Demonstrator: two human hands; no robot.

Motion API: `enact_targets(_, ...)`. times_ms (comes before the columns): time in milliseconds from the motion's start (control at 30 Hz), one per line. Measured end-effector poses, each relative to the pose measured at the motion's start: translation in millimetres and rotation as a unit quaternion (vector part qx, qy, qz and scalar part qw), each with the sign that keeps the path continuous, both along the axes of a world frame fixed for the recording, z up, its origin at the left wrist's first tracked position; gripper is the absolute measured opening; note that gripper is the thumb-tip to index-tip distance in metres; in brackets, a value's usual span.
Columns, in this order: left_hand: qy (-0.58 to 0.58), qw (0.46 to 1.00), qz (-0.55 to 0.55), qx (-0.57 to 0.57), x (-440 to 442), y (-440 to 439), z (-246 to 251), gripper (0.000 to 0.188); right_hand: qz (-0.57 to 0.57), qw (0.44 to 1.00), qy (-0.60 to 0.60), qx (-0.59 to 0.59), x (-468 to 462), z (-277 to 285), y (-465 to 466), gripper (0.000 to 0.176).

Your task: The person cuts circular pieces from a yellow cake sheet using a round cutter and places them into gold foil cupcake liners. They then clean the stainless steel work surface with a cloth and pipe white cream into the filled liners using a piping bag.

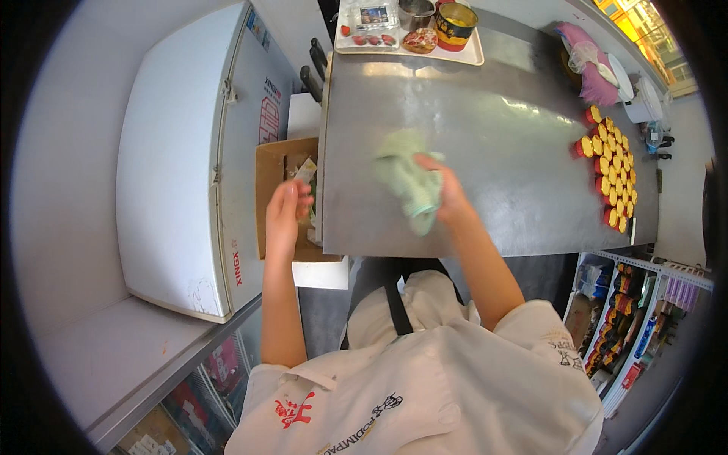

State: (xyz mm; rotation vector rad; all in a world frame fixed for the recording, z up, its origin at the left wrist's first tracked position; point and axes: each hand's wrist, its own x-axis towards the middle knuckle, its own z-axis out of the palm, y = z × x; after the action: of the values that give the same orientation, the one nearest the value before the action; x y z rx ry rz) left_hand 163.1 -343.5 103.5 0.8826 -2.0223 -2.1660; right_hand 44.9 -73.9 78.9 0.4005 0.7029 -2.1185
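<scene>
My right hand [449, 190] grips a light green cloth [410, 176] over the left part of a stainless steel table [512, 182]. The cloth hangs bunched and is blurred; whether all of it touches the steel I cannot tell. My left hand [289, 205] is off the table's left edge, above an open cardboard box [270, 170] with scraps inside. Its fingers are loosely curled and blurred, and nothing plainly shows between them.
A white tray [469, 54] with strawberries, a metal cup and a tin stands at the far edge. Many gold-lidded red jars [614, 170] cluster at right. Knife handles [311, 82] stick up by the left edge. A white chest freezer [176, 159] is at left, shelves [608, 335] lower right.
</scene>
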Motion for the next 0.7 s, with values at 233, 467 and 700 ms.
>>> enact_targets(233, -0.084, 0.993, 0.087, -0.003, 73, 3, -32, 0.032, -0.06, 0.446, 0.364, 0.815, -139, -60, 80, 0.046)
enact_targets(467, -0.105, 0.987, 0.123, -0.005, 92, 33, -39, 0.023, 0.19, 0.374, 0.558, 0.716, -223, -94, -123, 0.029)
enact_targets(700, -0.097, 0.992, 0.075, 0.025, 95, 52, -37, 0.02, 0.362, 0.485, 0.675, 0.422, -211, -56, -129, 0.027)
